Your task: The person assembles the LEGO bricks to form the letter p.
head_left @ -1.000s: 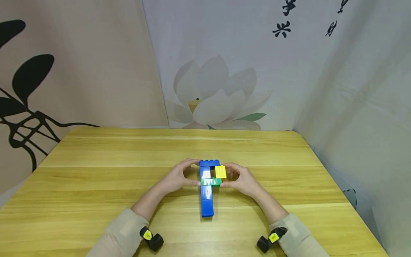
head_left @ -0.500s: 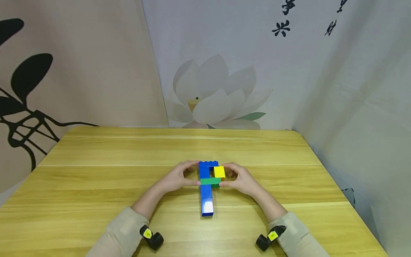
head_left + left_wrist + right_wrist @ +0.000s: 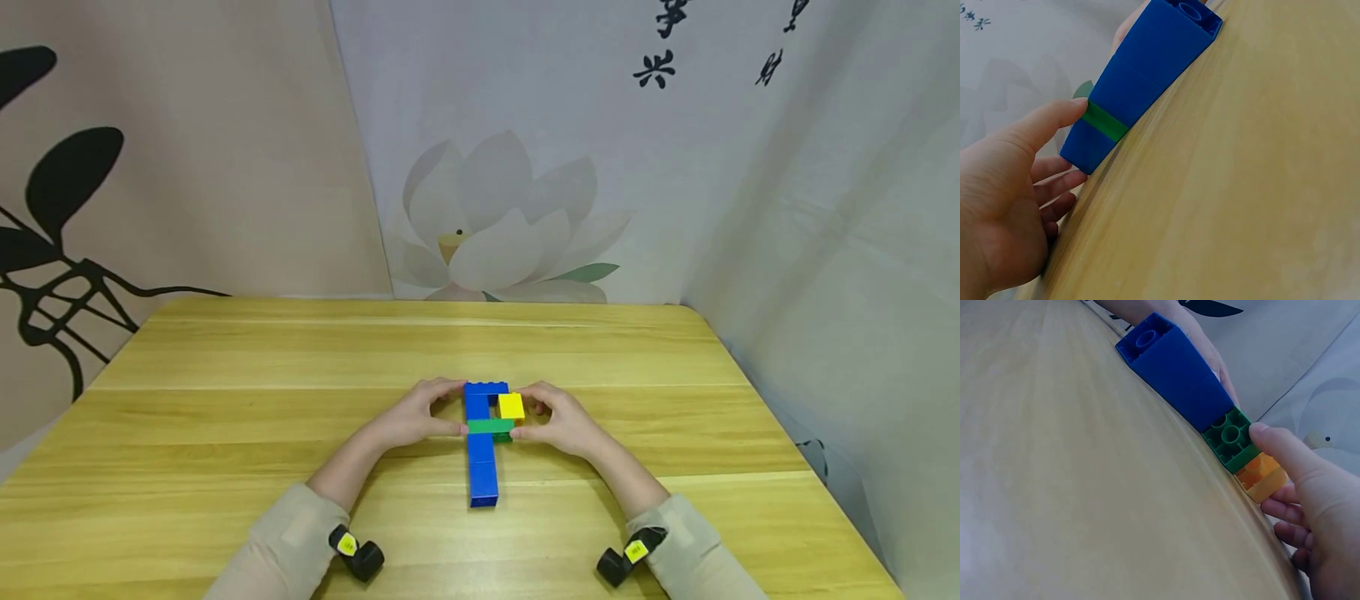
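Note:
A P-shaped figure of joined toy building bricks lies on the table between both hands: a blue column, a green crosspiece, a yellow brick and a blue brick across the far end. My left hand holds its left side, with the thumb against the green brick and fingertips at the far blue end. From the right, my right hand grips it, thumb on the green brick, fingers by the orange-looking brick. Its hollow underside partly shows in the wrist views.
The wooden table stretches around the figure on all sides. Behind it hangs a pale curtain printed with a lotus and dark characters. A black wrist camera sits at each sleeve.
The far end of the brick figure has shifted slightly toward the person in the head view, while its near end stays about in place. Both hands keep their hold.

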A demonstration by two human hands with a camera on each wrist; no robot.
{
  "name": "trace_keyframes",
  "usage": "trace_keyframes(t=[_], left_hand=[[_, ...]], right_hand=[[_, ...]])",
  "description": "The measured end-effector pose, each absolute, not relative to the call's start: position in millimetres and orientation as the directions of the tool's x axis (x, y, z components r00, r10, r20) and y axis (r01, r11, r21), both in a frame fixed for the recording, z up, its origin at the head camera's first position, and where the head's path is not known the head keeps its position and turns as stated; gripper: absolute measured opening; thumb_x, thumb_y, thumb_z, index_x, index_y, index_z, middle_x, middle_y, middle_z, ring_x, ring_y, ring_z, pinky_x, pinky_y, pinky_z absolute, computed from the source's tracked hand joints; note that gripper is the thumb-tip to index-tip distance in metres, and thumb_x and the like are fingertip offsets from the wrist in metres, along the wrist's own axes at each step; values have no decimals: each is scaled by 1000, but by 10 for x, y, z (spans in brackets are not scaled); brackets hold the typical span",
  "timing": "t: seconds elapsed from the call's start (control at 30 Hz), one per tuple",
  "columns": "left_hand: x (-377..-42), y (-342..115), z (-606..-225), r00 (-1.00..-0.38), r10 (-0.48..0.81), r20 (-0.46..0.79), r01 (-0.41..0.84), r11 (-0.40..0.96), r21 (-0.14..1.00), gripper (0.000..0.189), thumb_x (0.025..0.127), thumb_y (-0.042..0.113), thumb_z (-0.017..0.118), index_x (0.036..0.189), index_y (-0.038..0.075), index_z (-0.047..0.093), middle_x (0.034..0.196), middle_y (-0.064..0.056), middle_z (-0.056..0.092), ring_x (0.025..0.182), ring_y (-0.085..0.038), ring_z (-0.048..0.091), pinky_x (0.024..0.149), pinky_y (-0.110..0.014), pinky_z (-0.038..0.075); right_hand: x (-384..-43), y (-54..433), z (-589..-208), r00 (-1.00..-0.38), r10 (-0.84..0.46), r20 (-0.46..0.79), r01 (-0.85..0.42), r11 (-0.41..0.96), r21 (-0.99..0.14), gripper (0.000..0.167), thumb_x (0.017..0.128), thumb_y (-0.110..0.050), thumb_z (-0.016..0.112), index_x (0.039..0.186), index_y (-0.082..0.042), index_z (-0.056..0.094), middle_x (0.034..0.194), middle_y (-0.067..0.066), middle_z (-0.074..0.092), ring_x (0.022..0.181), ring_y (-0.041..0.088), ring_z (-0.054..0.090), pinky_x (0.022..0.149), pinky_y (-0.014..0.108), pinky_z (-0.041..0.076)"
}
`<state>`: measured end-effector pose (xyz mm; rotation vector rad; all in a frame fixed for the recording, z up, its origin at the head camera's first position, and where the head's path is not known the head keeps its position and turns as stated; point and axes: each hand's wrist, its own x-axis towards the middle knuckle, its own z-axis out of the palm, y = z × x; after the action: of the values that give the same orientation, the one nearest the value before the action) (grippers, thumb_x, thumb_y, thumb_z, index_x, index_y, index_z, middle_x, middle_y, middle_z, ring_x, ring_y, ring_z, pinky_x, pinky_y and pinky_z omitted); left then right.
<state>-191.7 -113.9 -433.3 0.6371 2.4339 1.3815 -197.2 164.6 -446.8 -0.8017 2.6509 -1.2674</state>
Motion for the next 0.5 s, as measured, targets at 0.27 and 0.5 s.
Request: trace_keyframes(t=[0.27,0.5], left_hand=[[-1889,-1129,-4309,-878,475,-57,203,477,855,77,80,35,78,144,11,43,142,-8,42,128,-29,35,103,-50,34],[-1878,-1157,-4266,-874,484,-46,188,424,886,78,81,33,77,145,8,40,141,-9,45,130,-31,37,105,-49,31]], right_hand=[[-1964,1658,-4468,-862,-492,122,-409,534,-740,60,77,-36,81,126,-7,61,96,-2,54,88,19,48,73,31,42],[-1924,1683,-4395,-869,-477,133,-400,518,-756,60,79,-34,79,129,-8,58,103,1,57,86,20,48,68,29,42]])
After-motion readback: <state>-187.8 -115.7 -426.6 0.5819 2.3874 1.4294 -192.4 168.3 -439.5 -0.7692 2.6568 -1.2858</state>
